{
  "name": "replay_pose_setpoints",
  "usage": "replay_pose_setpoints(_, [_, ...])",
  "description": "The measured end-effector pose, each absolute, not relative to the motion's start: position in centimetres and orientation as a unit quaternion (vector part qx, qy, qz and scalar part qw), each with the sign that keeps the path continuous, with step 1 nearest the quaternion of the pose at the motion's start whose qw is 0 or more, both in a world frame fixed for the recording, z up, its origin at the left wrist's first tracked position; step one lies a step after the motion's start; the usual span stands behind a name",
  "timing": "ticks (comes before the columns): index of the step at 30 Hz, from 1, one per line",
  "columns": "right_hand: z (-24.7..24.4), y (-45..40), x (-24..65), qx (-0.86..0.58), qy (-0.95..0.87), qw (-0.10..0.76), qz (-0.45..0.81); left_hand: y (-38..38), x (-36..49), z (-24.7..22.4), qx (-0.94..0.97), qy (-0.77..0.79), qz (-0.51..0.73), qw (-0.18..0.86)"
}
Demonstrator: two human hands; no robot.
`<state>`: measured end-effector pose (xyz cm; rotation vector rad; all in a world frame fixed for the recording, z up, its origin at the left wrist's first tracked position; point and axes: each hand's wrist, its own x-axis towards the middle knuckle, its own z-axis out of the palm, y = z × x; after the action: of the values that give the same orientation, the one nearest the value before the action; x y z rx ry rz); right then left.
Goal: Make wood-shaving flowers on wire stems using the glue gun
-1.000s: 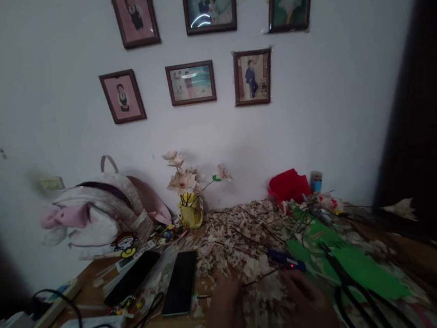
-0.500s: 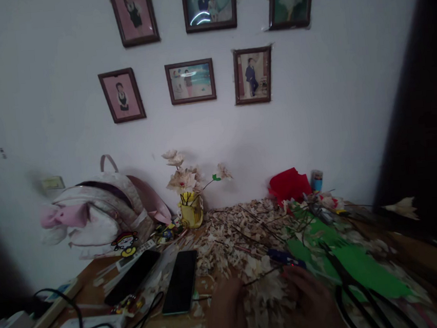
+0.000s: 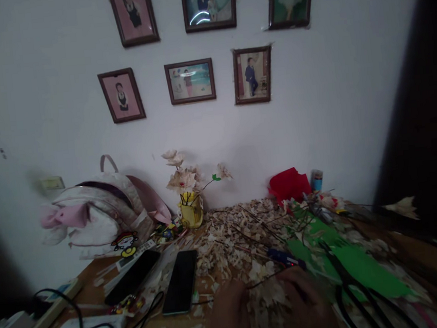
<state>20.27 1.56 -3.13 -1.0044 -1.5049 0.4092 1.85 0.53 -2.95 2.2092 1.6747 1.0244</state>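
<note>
My left hand [image 3: 228, 312] is at the bottom middle, its fingers closed on one end of a thin dark stem [image 3: 265, 279]. From there the stem slants up to the right, reaching my right hand [image 3: 308, 302], whose fingers are pinched at its other end. Pale, petal-like pieces [image 3: 269, 294] lie or hang just below the stem between both hands; whether they are joined to it I cannot tell. Just beyond the right fingertips lies a dark blue tool [image 3: 285, 257] with a small red light. Both hands are dim, and their lower parts run out of view.
Cream scraps [image 3: 225, 235] cover the table's middle. On the right are black-handled scissors [image 3: 347, 278] over a green sheet [image 3: 371, 263]. A phone [image 3: 180, 282], another dark phone [image 3: 132, 278] and a cable [image 3: 141, 323] lie left. Behind stand a yellow vase [image 3: 191, 212] of flowers and a backpack [image 3: 103, 211].
My right hand has shifted slightly left and down, its fingers drawing in over the stem's end. My left hand stays nearly in place, turned a little.
</note>
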Motion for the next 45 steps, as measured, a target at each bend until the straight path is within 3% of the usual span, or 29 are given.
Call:
replay_pose_setpoints(5, [-3.24, 1.78, 20.45, -0.449, -0.684, 0.556, 0.145, 0.38, 2.02, -2.61, 0.744, 0.561, 0.348, 0.106])
replay_pose_setpoints(14, [-2.83, 1.86, 20.35, -0.457, -0.676, 0.569, 0.104, 0.67, 2.10, -3.09, 0.737, 0.571, 0.345, 0.109])
replay_pose_setpoints(45, [-2.98, 1.83, 20.91, -0.438, -0.702, 0.545, 0.134, 0.51, 2.27, -2.36, 0.731, 0.578, 0.334, 0.141])
